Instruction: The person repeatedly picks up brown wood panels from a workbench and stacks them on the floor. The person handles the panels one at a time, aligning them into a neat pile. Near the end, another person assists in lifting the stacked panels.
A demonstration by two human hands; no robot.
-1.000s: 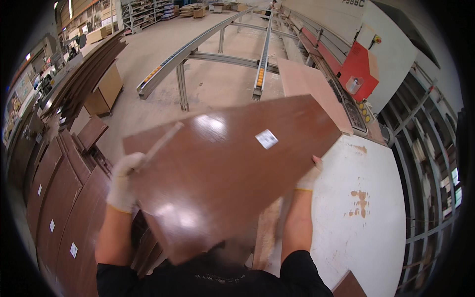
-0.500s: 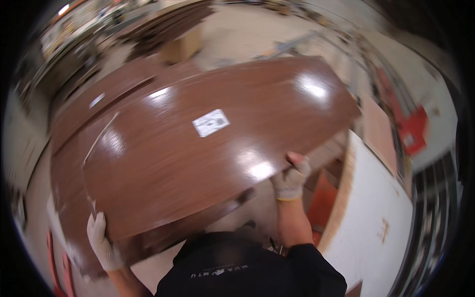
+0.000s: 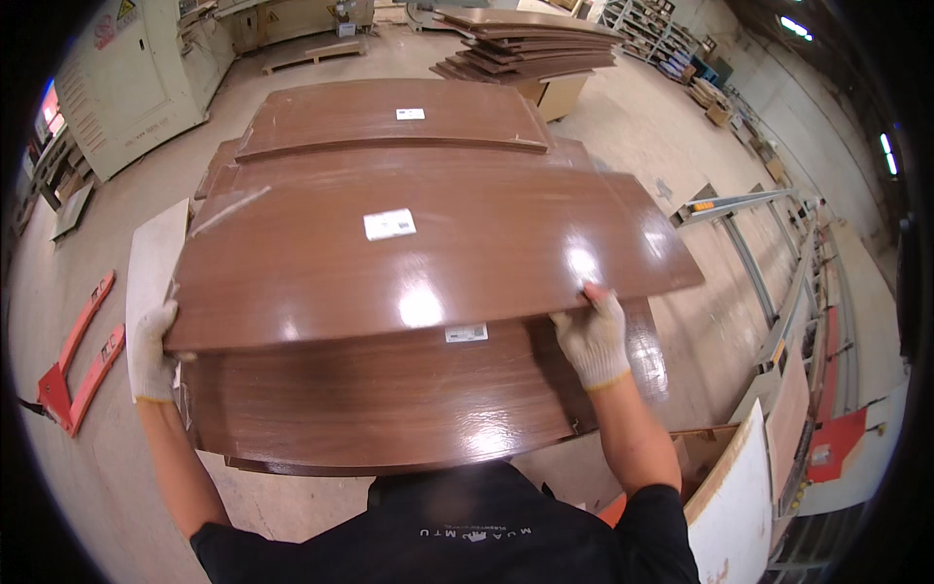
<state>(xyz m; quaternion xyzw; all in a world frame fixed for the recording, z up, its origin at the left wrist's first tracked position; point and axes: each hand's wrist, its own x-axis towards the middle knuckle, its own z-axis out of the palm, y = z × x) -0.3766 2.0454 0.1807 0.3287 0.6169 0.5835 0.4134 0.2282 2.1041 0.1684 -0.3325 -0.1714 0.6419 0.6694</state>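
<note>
"One broad stack, brown and layered, fills the middle. What's just changed?"

"The board has swung left. A second ago it was beside the white table; now it is over the stack, and the table sits near right. I'd judge the carrying mostly done, the letting go not."

"Is it down?"

"Its near edge looks raised, with shadow beneath. Whether its far edge touches the stack, I can't tell."

"And the hands?"

"Both gloved. The left hand grips the near left corner; the right hand pinches the near edge towards the right, thumb on top."

"How does the board look?"

"Brown, glossy, faintly grained. A pale streak crosses its far left corner, and a small white label lies left of centre."
</note>
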